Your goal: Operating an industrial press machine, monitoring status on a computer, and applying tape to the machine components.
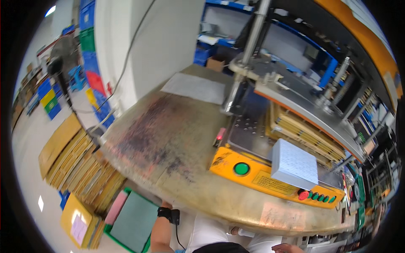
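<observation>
The person's left hand (167, 205) was at the near edge of the table (190, 198), partly hidden, with a black band (168, 214) around the wrist. A green bin (108, 234) stood just beside that forearm, holding a grey-green slab (134, 218) and a pink slab (116, 206). The right hand (287, 248) showed only partly at the lower edge, near a white trouser leg (259, 243); whether it held anything could not be told. On the table, an orange-fronted machine (258, 169) had a pale blue block (294, 164) at its front, before stacked yellowish boards (301, 128). A white sheet (194, 87) lay farther back.
</observation>
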`<action>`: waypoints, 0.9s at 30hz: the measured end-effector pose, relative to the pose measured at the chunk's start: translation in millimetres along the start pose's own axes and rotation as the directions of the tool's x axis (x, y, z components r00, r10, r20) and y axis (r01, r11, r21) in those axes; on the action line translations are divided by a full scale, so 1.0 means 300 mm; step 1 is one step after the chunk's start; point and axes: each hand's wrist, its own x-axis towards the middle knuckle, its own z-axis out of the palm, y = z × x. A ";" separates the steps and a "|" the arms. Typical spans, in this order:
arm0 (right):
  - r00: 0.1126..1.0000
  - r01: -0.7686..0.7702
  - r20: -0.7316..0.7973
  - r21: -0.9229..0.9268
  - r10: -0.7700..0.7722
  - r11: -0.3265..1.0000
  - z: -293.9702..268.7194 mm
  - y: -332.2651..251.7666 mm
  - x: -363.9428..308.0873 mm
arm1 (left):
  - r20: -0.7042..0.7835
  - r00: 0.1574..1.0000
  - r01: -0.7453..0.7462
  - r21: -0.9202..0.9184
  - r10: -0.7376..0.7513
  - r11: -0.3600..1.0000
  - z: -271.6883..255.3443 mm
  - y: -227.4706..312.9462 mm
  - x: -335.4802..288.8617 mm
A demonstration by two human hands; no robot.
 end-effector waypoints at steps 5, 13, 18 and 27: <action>0.995 -0.067 0.065 -0.088 0.072 0.994 -0.101 -0.237 -0.057 | 0.480 0.850 0.044 0.343 -0.215 0.938 0.161 0.139 0.093; 0.924 0.335 0.233 -0.120 -0.302 0.934 -0.487 -0.537 -0.184 | 0.573 0.046 0.024 0.818 -0.818 0.575 0.040 0.954 -0.009; 0.934 0.340 -0.008 -0.286 -0.357 0.896 -0.676 -0.793 -0.058 | 0.853 0.178 0.384 0.398 -0.490 0.833 0.297 1.726 0.137; 0.757 0.295 -0.294 -0.644 -0.584 0.706 -0.851 -0.910 0.284 | 0.580 0.800 0.437 -0.389 -0.154 0.811 1.098 1.646 0.643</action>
